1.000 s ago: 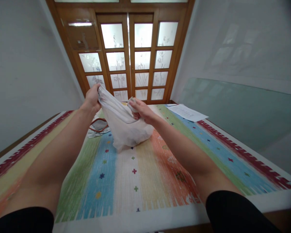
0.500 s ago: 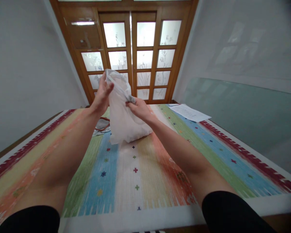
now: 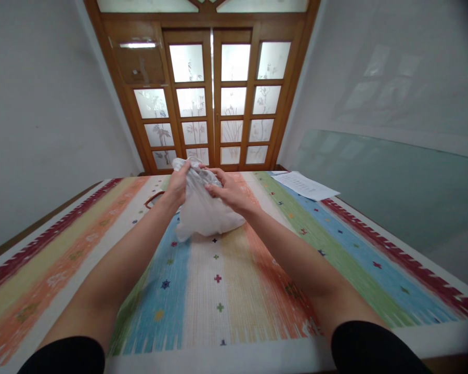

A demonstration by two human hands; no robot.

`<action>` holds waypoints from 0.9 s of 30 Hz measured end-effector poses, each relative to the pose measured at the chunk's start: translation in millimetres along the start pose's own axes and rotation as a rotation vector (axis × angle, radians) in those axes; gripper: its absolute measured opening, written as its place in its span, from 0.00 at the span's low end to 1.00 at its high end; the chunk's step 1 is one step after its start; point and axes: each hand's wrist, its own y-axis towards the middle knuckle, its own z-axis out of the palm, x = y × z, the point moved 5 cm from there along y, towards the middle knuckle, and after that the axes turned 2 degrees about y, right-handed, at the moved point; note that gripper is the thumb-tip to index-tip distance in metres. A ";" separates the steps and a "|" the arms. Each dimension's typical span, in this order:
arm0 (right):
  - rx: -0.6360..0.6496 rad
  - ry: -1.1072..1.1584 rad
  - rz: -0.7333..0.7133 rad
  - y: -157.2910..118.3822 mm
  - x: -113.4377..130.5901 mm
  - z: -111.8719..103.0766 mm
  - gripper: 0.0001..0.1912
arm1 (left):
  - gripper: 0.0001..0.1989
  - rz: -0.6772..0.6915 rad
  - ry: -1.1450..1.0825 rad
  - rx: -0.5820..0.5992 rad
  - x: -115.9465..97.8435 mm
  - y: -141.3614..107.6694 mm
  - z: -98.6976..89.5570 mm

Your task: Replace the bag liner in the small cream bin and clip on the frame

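Observation:
A white plastic bag (image 3: pixel 208 213) rests on the striped tablecloth in front of me, its top bunched together. My left hand (image 3: pixel 179 183) is closed round the gathered neck on the left side, with the thumb on top. On the right side, my right hand (image 3: pixel 228 191) grips the crumpled upper part with thumb and fingers. The bag looks full at its base, but its contents are hidden. Behind my left wrist, a brown-rimmed item (image 3: pixel 153 199) lies partly covered by arm and bag.
A colourful striped cloth (image 3: pixel 218 291) covers the table. White printed paper (image 3: pixel 306 185) lies at the far right edge. A pale green glass panel (image 3: pixel 374 192) leans on the right wall. Wooden doors with glass panes (image 3: pixel 216 98) stand beyond the table.
Both hands have come down and closer together. The bag's mouth, held up and spread before, is now lower and gathered. The view has tilted slightly upward.

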 end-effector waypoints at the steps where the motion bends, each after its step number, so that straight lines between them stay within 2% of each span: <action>1: 0.008 0.079 0.009 -3.0 -0.4 -2.2 0.26 | 0.19 -0.009 -0.025 -0.007 0.0 1.1 -4.2; 4: -0.031 0.264 0.037 -7.7 -4.5 -14.1 0.22 | 0.19 0.003 -0.082 -0.024 -3.9 2.6 -16.9; 7: -0.152 0.369 0.088 -8.0 -12.9 -30.6 0.19 | 0.22 0.033 -0.099 0.000 -10.4 -1.0 -24.7; 10: -0.261 0.415 0.104 -7.8 -17.1 -44.3 0.18 | 0.29 0.056 -0.097 0.107 -15.2 -8.4 -22.3; 14: -0.342 0.406 0.064 -6.2 -9.0 -52.2 0.19 | 0.29 0.118 -0.057 0.157 -14.8 -17.9 -12.4; 18: -0.362 0.245 0.025 -4.0 10.8 -44.9 0.26 | 0.24 0.174 0.112 0.158 -4.8 -27.8 1.8; 22: -0.379 -0.098 -0.052 -7.3 34.3 -28.9 0.29 | 0.16 0.239 0.354 0.248 6.8 -42.9 21.5; 25: -0.384 -0.261 -0.073 -12.4 42.8 -18.4 0.27 | 0.19 0.280 0.493 0.317 16.5 -52.5 35.9; 27: -0.358 -0.267 -0.060 -15.8 43.8 -13.5 0.25 | 0.20 0.314 0.512 0.302 22.3 -54.5 40.5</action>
